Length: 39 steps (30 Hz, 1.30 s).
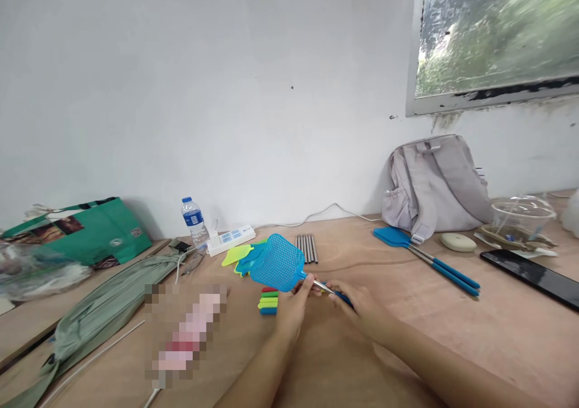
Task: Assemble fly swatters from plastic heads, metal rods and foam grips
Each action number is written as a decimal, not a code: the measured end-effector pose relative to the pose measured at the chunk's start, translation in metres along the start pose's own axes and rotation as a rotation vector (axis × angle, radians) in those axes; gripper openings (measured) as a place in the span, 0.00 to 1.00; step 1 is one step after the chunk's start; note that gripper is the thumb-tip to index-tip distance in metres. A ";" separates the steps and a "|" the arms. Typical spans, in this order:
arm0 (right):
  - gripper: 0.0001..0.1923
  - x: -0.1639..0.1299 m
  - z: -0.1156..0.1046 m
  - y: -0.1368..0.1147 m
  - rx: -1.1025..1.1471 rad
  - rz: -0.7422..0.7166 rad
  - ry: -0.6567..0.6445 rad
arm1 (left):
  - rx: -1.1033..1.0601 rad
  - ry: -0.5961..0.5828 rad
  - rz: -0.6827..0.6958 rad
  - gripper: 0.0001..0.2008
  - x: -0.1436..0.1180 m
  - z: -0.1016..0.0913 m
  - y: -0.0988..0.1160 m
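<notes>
While my left hand (294,302) pinches the metal rod just below the blue fly swatter (278,263) head and my right hand (362,308) is closed around its blue handle, the swatter sits low over the middle of the worktop (452,341), head tilted toward ten o'clock, a two-point grip that seems meant to steady the thin rod. Beyond the head at twelve o'clock lie spare metal rods (306,248), coloured grips (268,302) sit at nine o'clock of my left hand, and finished swatters (425,257) rest at two o'clock.
</notes>
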State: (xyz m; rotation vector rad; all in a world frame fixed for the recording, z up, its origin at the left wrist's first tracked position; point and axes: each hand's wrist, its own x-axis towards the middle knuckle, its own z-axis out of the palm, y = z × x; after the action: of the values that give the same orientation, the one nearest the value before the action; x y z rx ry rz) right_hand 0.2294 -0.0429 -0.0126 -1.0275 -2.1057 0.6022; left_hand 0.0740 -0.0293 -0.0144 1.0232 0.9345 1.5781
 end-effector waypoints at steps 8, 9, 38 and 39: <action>0.13 0.004 0.003 -0.001 -0.034 0.091 -0.013 | 0.027 0.071 -0.055 0.13 0.005 -0.005 0.003; 0.12 0.004 0.002 -0.002 -0.015 0.096 -0.020 | 0.029 0.078 -0.065 0.13 0.006 -0.006 0.003; 0.17 0.002 -0.096 0.068 -0.313 0.061 -0.073 | -0.260 0.540 0.087 0.03 0.053 -0.078 0.046; 0.17 0.000 -0.100 0.073 -0.359 0.052 -0.040 | -0.265 0.550 0.090 0.04 0.053 -0.079 0.049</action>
State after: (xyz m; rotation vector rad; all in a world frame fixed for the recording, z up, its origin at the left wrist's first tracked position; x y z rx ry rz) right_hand 0.3405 0.0094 0.0032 -1.2777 -2.2792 0.2739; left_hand -0.0233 0.0054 0.0126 0.4522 1.0109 2.0478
